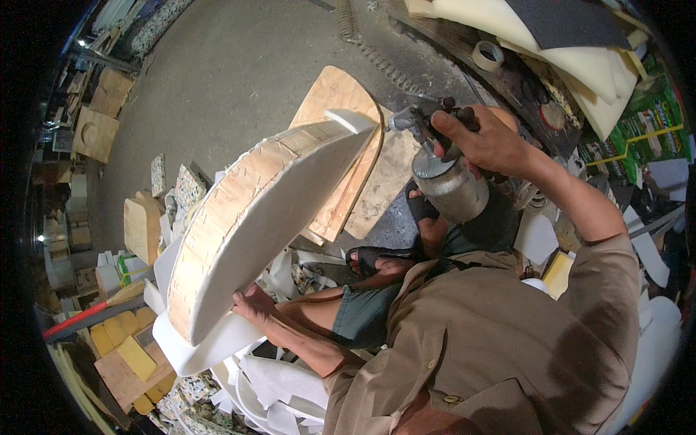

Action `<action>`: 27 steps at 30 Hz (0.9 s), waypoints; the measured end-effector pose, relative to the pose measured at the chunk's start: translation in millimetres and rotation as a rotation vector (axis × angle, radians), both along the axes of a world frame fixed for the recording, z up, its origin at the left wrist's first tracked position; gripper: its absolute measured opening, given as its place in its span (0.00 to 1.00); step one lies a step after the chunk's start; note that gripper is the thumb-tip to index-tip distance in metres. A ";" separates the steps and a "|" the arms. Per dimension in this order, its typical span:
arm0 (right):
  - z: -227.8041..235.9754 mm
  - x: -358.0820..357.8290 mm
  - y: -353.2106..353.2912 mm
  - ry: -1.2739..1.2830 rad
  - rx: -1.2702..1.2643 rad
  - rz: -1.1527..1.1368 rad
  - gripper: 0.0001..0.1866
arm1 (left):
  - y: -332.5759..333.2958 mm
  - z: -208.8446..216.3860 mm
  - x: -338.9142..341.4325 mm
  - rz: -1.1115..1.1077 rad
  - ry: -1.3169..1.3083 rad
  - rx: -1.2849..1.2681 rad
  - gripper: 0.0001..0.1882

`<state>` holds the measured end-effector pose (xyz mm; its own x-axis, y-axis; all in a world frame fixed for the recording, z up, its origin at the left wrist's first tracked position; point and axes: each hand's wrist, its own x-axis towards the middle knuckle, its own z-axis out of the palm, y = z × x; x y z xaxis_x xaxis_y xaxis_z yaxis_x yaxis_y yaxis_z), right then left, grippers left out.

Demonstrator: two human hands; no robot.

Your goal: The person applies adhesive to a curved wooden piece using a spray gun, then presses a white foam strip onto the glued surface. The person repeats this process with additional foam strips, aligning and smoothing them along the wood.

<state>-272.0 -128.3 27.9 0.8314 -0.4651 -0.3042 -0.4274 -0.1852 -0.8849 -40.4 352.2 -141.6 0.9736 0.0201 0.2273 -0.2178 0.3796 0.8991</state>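
Observation:
My left hand [252,303] is closed on the lower edge of a large curved plywood panel [217,210], tilted up in front of me. Staples dot the panel's rounded wooden rim, and pale foam [279,206] covers its broad face. White foam sheeting [196,355] hangs below its near end, and a white strip [351,121] sits at its far tip. To the right, my right hand [493,141] grips a spray gun [453,190] with a metal cup beneath. Its nozzle faces the far end of the panel, a short gap away. Whether spray is coming out cannot be seen.
Behind the panel, another plywood board [337,90] stands over a stained board [384,181]. A coiled air hose [391,69] runs across the floor. Foam scraps [290,388] lie by my legs. At the right, a workbench holds a tape roll [487,56] and foam sheets [580,69].

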 end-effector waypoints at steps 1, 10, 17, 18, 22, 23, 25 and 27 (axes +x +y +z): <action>1.3 2.4 -0.3 0.011 -0.008 0.008 0.38 | 1.5 -0.3 -0.4 -0.010 0.007 0.002 0.27; 32.3 5.5 13.6 0.031 -0.092 -0.066 0.36 | 9.5 -5.4 -4.6 0.006 0.071 -0.017 0.18; 88.3 -55.8 7.9 -0.114 -0.193 -0.305 0.31 | 12.2 -14.8 1.0 -0.010 0.041 -0.045 0.14; 96.0 -65.6 2.7 -0.219 -0.193 -0.270 0.33 | 12.0 -15.7 2.3 -0.007 0.046 -0.029 0.14; 110.0 -103.9 -15.9 -0.359 -0.139 -0.433 0.42 | 10.4 -18.0 8.6 0.015 0.037 -0.007 0.23; 107.0 -112.3 -21.4 -0.373 -0.107 -0.479 0.39 | 10.6 -17.4 10.8 0.021 0.057 0.007 0.31; 82.2 -124.3 -29.1 -0.464 -0.089 -0.509 0.30 | 11.4 -16.0 14.7 -0.051 -0.056 0.014 0.39; 44.9 -137.5 -40.5 -0.444 -0.083 -0.568 0.22 | 13.4 -12.4 19.3 -0.031 0.004 0.022 0.38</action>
<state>-409.6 -168.8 72.9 0.4916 -0.8687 0.0608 -0.0816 -0.1154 -0.9900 -21.1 365.5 -154.1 0.9745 -0.0149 0.2239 -0.2031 0.3661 0.9082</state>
